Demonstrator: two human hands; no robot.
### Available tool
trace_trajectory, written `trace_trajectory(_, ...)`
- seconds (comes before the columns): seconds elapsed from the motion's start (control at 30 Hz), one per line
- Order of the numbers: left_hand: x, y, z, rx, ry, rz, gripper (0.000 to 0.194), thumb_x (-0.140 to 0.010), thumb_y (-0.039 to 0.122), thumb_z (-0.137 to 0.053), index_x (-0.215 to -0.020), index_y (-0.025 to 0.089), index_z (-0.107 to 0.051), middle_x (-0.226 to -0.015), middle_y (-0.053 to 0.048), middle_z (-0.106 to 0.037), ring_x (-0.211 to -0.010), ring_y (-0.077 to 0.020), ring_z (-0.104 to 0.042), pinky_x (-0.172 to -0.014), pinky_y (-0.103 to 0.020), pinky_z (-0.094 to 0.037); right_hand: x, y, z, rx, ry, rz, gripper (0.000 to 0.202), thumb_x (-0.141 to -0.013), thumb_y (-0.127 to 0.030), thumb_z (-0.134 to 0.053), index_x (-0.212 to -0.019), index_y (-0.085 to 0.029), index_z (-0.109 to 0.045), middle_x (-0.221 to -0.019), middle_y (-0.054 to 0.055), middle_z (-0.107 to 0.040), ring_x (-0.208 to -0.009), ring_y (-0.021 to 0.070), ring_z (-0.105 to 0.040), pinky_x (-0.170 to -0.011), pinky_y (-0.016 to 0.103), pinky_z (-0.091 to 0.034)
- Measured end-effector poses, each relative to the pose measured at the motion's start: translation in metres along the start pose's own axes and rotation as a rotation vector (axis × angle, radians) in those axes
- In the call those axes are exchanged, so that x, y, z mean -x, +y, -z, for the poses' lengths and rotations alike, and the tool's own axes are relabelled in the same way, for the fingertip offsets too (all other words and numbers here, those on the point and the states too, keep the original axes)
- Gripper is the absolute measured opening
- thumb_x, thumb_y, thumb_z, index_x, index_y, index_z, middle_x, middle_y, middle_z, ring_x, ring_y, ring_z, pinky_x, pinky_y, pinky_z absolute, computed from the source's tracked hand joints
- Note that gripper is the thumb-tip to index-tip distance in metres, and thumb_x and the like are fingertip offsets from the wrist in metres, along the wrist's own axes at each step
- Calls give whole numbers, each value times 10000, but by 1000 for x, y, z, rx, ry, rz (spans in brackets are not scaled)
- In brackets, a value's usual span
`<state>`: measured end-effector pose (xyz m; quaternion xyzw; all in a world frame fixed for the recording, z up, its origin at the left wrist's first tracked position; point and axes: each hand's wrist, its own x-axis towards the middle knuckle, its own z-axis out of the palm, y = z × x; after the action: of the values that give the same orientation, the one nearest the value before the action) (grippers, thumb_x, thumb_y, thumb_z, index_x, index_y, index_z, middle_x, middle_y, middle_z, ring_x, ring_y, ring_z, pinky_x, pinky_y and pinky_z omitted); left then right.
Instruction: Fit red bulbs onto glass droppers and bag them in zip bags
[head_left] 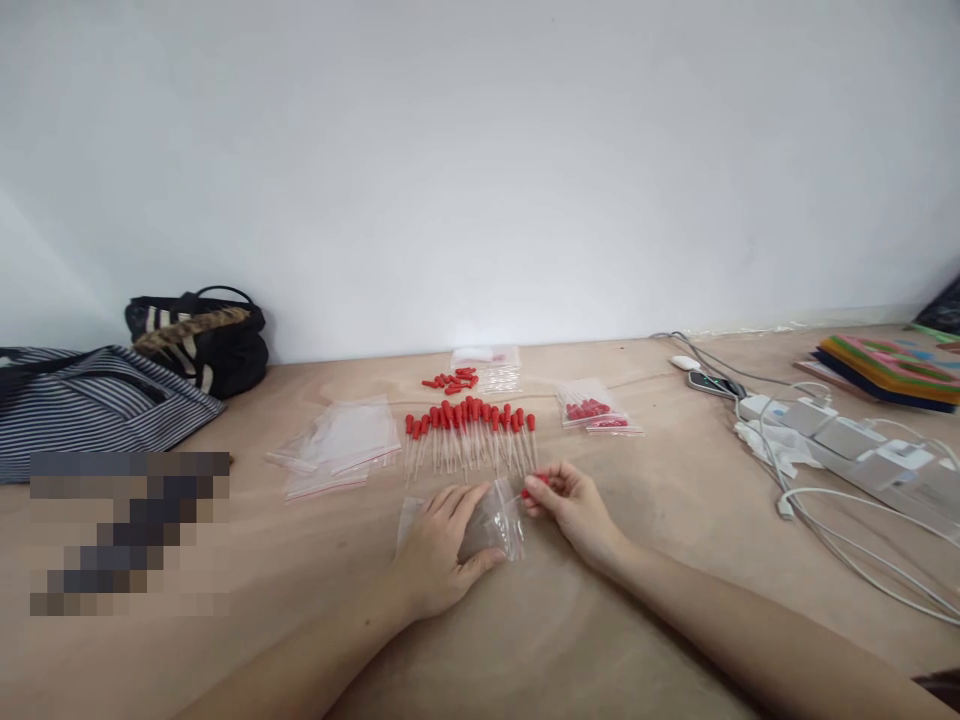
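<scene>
My left hand (446, 550) lies flat with its fingers spread on a clear zip bag (491, 525). Just right of the bag's opening, my right hand (566, 505) pinches a dropper by its red bulb (535, 484); the glass part is hard to make out. Beyond both hands, a row of glass droppers with red bulbs (469, 415) lies side by side on the table. Behind that row are loose red bulbs (454, 380) and a bag of clear tubes (499, 375). Bags with red-bulbed droppers (589, 408) rest to the right.
Flat clear bags (345, 440) lie left of the droppers on the wooden table (450, 670). A striped bag (97, 400) and black bag (232, 350) stand far left. Power strips (862, 440), white cables (862, 500) and stacked coloured sheets (892, 370) are at right.
</scene>
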<state>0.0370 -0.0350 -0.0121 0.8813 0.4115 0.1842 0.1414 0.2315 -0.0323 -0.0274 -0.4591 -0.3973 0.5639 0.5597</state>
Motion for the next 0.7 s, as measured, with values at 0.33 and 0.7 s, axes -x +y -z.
trace_trajectory(0.33,-4,7,0,2,-15,-6,588,-776,476,-517,-1255,181,-346,-1174,-111,-510,-1066,-267,-470,-894,-445,-382,-2,-8,-1,261,-486,-67,321,-537,-317,-746,-758,-165,-570,-632,-32,-640,-501,77,-554,-485,194,-423)
trace_trajectory(0.7,26,-20,21,16,-5,-33,583,-781,451,-512,-1294,249,-323,-1304,-74,-425,-1179,-260,-398,-973,-439,-346,-24,-18,27,554,-260,4,244,-635,-346,-648,-774,-150,-603,-697,13,-631,-464,80,-506,-375,180,-373)
